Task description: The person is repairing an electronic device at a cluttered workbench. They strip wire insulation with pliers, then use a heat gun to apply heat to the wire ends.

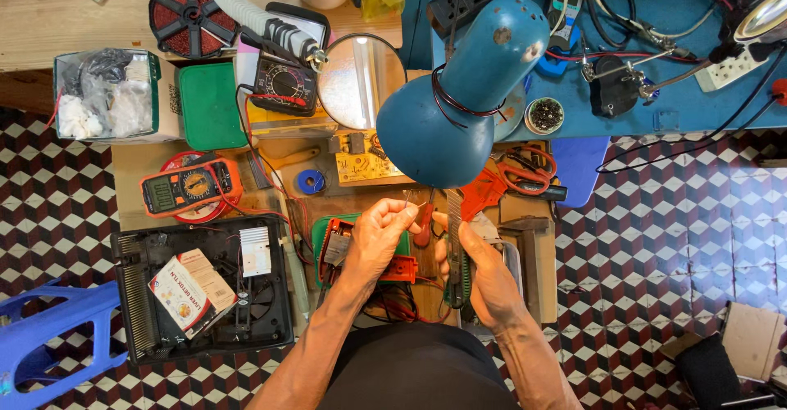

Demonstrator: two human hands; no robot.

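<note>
- My left hand (379,234) is raised over the middle of the bench, fingers curled in, thumb and forefinger pinched on a thin wire lead (407,199) that sticks up toward twelve o'clock.
- My right hand (479,266) sits just at three o'clock of the left, closed around a long slim tool (453,238) that stands nearly upright; I cannot tell what kind of tool it is.
- The wire lead is between my two hands, right under the blue desk lamp (459,98), whose shade hangs at twelve o'clock from my fingers.
- Below my left hand lies a red and green circuit assembly (336,242).
- At nine o'clock rests an orange multimeter (190,186); at eight o'clock, an open black device case (205,291) with a small printed box (193,291) lying on it.
- At eleven o'clock I see a round mirror (361,78) and a black analog meter (284,86).
- At two o'clock lie red-handled scissors (520,172).
</note>
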